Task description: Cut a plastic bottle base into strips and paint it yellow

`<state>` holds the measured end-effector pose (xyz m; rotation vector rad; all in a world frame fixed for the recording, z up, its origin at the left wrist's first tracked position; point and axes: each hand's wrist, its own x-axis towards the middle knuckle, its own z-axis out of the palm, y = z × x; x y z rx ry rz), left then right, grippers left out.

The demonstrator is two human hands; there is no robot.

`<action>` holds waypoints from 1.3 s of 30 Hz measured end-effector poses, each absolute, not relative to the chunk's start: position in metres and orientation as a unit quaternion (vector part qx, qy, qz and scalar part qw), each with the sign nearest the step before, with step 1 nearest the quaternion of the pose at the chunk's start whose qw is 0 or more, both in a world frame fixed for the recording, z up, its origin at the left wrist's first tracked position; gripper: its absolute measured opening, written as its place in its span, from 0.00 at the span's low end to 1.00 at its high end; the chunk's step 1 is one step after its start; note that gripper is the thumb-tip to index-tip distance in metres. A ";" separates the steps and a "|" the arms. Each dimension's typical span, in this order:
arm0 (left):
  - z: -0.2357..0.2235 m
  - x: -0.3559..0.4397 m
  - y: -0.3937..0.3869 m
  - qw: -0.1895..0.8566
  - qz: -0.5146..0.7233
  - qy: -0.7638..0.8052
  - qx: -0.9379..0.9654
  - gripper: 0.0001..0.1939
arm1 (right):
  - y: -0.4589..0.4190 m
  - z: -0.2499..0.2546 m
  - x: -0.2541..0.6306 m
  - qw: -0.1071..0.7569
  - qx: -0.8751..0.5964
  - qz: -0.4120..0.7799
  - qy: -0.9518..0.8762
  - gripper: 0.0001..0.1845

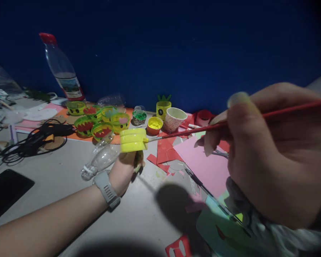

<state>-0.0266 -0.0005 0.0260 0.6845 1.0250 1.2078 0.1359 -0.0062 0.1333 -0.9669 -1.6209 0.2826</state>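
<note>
My left hand [128, 166], with a grey watch on its wrist, is closed around the lower part of a ribbed yellow cup-like piece [132, 140] and holds it up over the table. Most of those fingers are hidden behind the piece. In the right foreground my right hand [267, 150] pinches a red-handled paintbrush [195, 131]. The brush's yellow tip touches the right side of the yellow piece. Just behind them stands a small orange cup of yellow paint [154, 126].
Several painted yellow-green rings [101, 131] sit on orange paper at back left, near a red-capped bottle [65, 75]. A patterned paper cup [176, 119], green paint pot [139, 116] and pineapple-like cup [163, 107] stand behind. Scissors [211, 196], pink paper [203, 160], cable [40, 139] and phone [9, 192] lie around.
</note>
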 end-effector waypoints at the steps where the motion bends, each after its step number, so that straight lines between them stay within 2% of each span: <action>1: 0.027 -0.027 0.001 0.640 0.526 0.465 0.312 0.16 | -0.007 0.133 0.133 0.600 -0.392 0.126 -0.686 0.12; 4: 0.032 -0.027 0.005 0.607 0.515 0.497 0.345 0.17 | -0.009 0.134 0.129 0.609 -0.356 0.112 -0.700 0.09; 8: 0.030 -0.024 0.004 0.580 0.518 0.509 0.368 0.16 | -0.010 0.135 0.135 0.524 -0.396 0.095 -0.748 0.10; 15: 0.016 -0.025 0.001 0.587 0.527 0.492 0.368 0.21 | -0.001 0.134 0.147 0.527 -0.438 0.076 -0.724 0.13; 22: 0.025 -0.023 0.003 0.611 0.518 0.490 0.344 0.18 | -0.003 0.133 0.137 0.612 -0.362 0.159 -0.685 0.10; 30: 0.027 -0.012 -0.002 0.650 0.552 0.413 0.319 0.16 | 0.007 0.128 0.153 0.545 -0.400 0.145 -0.723 0.12; 36: 0.020 -0.021 0.002 0.638 0.515 0.447 0.358 0.18 | 0.002 0.125 0.134 0.652 -0.356 0.150 -0.652 0.10; 39: 0.027 -0.021 0.003 0.616 0.456 0.504 0.398 0.20 | -0.002 0.126 0.129 0.651 -0.328 0.198 -0.656 0.08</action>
